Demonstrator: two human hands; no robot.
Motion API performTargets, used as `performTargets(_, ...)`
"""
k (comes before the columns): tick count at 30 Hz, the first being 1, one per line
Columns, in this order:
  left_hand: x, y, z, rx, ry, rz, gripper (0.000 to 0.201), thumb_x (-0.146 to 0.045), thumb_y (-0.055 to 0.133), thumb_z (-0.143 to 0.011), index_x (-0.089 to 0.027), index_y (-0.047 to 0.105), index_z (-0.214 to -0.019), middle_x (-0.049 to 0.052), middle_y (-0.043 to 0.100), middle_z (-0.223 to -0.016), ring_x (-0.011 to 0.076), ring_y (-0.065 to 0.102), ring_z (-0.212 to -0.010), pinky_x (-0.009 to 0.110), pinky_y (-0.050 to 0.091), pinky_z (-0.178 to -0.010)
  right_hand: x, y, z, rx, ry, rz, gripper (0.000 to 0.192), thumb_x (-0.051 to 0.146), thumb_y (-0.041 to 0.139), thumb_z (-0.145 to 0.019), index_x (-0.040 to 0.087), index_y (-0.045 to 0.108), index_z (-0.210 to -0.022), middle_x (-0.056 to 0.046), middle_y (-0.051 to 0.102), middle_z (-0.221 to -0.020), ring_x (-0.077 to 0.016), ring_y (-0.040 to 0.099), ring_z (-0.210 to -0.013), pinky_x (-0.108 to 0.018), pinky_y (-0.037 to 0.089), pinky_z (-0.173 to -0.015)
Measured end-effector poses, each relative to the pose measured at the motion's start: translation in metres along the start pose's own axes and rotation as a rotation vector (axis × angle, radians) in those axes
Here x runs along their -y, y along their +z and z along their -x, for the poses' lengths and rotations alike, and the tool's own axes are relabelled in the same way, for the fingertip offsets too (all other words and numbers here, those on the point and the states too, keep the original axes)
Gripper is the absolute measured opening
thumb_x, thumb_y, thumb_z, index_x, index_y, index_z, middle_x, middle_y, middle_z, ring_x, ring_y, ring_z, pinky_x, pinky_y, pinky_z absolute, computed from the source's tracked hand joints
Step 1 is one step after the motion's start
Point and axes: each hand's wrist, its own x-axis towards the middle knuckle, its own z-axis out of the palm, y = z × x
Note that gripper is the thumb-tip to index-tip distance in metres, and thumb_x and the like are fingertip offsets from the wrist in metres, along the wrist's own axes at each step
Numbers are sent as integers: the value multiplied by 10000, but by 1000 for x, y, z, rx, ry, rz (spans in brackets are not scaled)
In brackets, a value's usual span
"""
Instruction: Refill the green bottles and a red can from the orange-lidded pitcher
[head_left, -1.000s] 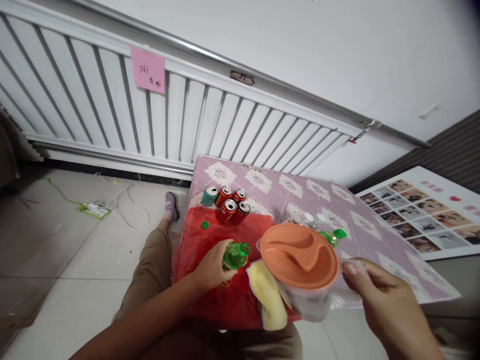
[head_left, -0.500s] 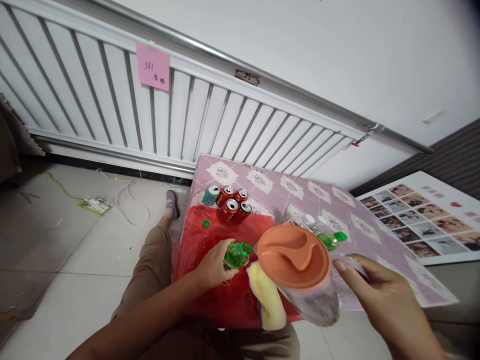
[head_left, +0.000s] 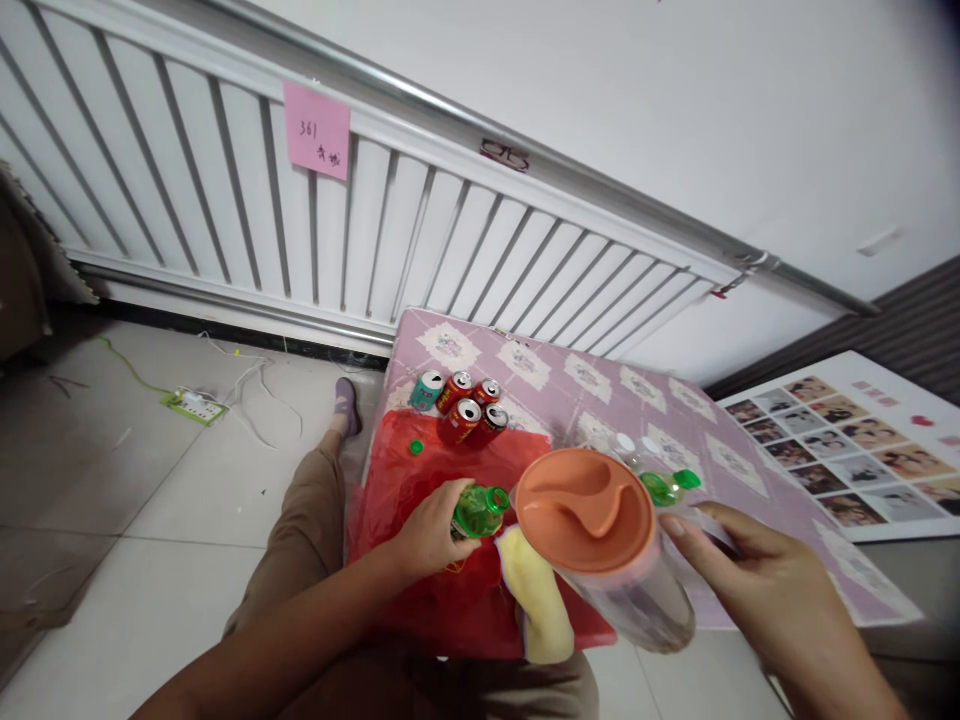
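My left hand (head_left: 429, 527) grips an uncapped green plastic bottle (head_left: 478, 511) standing on a red cloth (head_left: 420, 590). My right hand (head_left: 757, 590) holds a clear plastic jug (head_left: 637, 600) with an orange lid (head_left: 585, 508) by its handle, tilted with the lid toward the bottle's mouth. The jug hangs just right of the bottle, above a yellow cloth (head_left: 534, 600). A loose green cap (head_left: 416, 447) lies on the red cloth behind the bottle.
Several opened drink cans (head_left: 465, 402) stand at the far left of the small table with its pink patterned cover (head_left: 600, 385). More bottles, one with a green cap (head_left: 671, 483), lie behind the jug. A white radiator (head_left: 300, 230) lines the wall. A power strip (head_left: 193, 405) lies on the floor.
The jug has tipped further over and swung slightly left, toward the bottle. My left hand keeps its hold on the bottle in the same place.
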Motion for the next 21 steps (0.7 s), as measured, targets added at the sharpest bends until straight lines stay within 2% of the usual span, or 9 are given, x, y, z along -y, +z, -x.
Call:
performTargets(3, -1, -1, 0, 7, -4, -11, 760, -177, 751, -681, -175, 444, -1376, 157, 567, -1365, 309, 550, -1268, 460, 426, -1104, -3, 0, -2, 28, -7, 33, 359, 558, 687, -665, 203, 703, -616, -3, 631, -570, -161, 542, -522, -232, 435, -457)
performTargets(7, -2, -2, -1, 14, -13, -15, 760, -180, 752, -680, -181, 441, -1373, 154, 566, -1364, 311, 547, -1269, 464, 428, -1099, -7, 0, -5, 47, -5, 56, 383, 580, 684, -675, 204, 672, -604, -8, 649, -609, -169, 569, -561, -234, 455, -494)
performTargets(12, -3, -2, -1, 20, -19, -18, 757, -188, 757, -680, -188, 442, -1368, 148, 568, -1363, 311, 550, -1266, 465, 428, -1099, -8, 0, -7, 64, -25, 76, 383, 585, 680, -694, 205, 723, -681, -20, 704, -679, -183, 603, -608, -240, 479, -532)
performTargets(21, 0, -1, -1, 13, -5, -28, 762, -209, 764, -688, -170, 429, -1372, 161, 559, -1371, 312, 546, -1268, 464, 428, -1097, -1, -2, -11, 55, -43, 114, 383, 591, 686, -663, 216, 754, -697, -20, 742, -700, -210, 656, -606, -257, 515, -528)
